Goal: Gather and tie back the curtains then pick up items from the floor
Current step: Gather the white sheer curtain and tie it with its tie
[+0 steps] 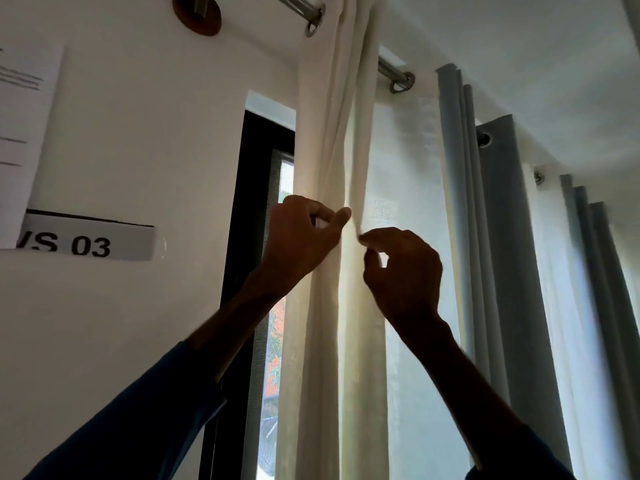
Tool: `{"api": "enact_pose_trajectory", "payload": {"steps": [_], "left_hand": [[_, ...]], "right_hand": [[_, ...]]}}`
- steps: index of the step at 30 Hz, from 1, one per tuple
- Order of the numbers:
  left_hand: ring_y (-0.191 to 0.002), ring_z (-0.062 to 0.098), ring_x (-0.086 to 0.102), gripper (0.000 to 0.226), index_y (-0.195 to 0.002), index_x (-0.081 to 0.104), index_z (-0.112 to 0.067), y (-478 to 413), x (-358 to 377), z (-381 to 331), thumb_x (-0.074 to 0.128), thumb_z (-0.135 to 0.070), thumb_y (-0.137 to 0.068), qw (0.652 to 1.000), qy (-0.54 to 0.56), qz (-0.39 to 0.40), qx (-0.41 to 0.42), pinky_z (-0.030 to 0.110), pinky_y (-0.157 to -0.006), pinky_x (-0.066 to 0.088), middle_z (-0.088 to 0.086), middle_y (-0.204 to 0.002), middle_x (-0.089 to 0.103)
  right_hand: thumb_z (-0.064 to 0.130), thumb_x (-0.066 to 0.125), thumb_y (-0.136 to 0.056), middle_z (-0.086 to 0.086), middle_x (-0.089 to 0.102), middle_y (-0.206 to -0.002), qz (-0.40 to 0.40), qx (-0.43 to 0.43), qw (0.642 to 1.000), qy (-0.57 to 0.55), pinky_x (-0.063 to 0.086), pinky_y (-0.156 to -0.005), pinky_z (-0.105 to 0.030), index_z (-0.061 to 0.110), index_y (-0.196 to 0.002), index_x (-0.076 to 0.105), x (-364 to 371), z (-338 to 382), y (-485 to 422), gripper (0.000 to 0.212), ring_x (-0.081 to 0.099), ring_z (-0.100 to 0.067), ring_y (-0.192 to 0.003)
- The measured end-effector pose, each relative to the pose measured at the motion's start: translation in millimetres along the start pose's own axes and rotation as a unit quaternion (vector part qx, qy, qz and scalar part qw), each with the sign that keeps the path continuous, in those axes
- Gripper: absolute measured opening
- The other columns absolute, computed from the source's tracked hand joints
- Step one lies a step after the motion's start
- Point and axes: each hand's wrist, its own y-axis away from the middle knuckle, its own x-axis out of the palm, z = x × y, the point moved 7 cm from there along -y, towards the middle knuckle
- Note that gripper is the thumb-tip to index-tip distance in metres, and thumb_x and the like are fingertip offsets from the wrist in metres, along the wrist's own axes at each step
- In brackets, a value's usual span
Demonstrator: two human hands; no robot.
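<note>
Through the head camera we look up at a window hung with three kinds of cloth. One cream curtain hangs gathered into a narrow column of folds, just right of the dark window frame. Right of it hangs a sheer curtain, lit from behind. Beyond that is a grey curtain in two bunches of folds, one nearer and one toward the right edge, with more sheer cloth between them.

We count two hands, both raised to the cream curtain. The left hand has its fingers curled round the column's left side, with its thumb tip against the front folds and a bit of pale cloth showing inside the grip. The right hand is just beside it and a little lower. Its bent fingertips pinch a fold at the column's right edge, and light shows between thumb and fingers below the pinch. The hands are near each other but apart. Two dark blue sleeves show at the bottom.

Above, the metal rod shows in two stretches, one on either side of the cream curtain, each with a ring at its lower end. One round wooden mount sits on the wall by the rod. On the wall at left we count two papers: one printed sheet and, below it, one label reading "VS 03".
</note>
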Motion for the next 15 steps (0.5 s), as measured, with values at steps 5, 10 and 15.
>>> {"api": "enact_pose_trajectory", "payload": {"steps": [5,10,15], "left_hand": [[-0.050,-0.018,0.056,0.017,-0.093,0.080,-0.013,3.8,0.1,0.0,0.075,-0.028,-0.089,1.000,0.004,0.015,0.010,-0.001,-0.058,0.045,-0.028,-0.062,0.056],[-0.053,-0.010,0.062,0.022,-0.088,0.079,-0.011,16.4,13.0,3.5,0.075,-0.033,-0.088,0.999,0.012,0.050,-0.003,0.006,-0.055,0.050,-0.007,-0.072,0.072],[-0.065,0.000,0.064,0.024,-0.101,0.077,-0.009,14.2,7.7,10.5,0.077,-0.027,-0.085,0.999,-0.041,0.026,-0.010,0.002,-0.061,0.045,-0.003,-0.088,0.075]], "right_hand": [[0.007,0.075,-0.084,0.007,0.078,-0.096,-0.009,0.068,0.996,-0.065,0.058,-0.074,-0.024,0.017,-0.100,0.078,5.2,-14.3,13.2,0.019,0.070,-0.005,-0.073],[0.013,0.076,-0.086,0.001,0.077,-0.089,0.024,0.062,0.990,-0.120,0.046,-0.072,-0.010,0.010,-0.093,0.077,20.1,12.9,25.9,0.008,0.069,-0.010,-0.071],[0.008,0.074,-0.086,0.003,0.077,-0.092,0.036,0.012,0.992,-0.118,0.054,-0.069,-0.020,0.013,-0.094,0.078,22.8,23.0,31.4,0.010,0.069,-0.010,-0.075]]}}
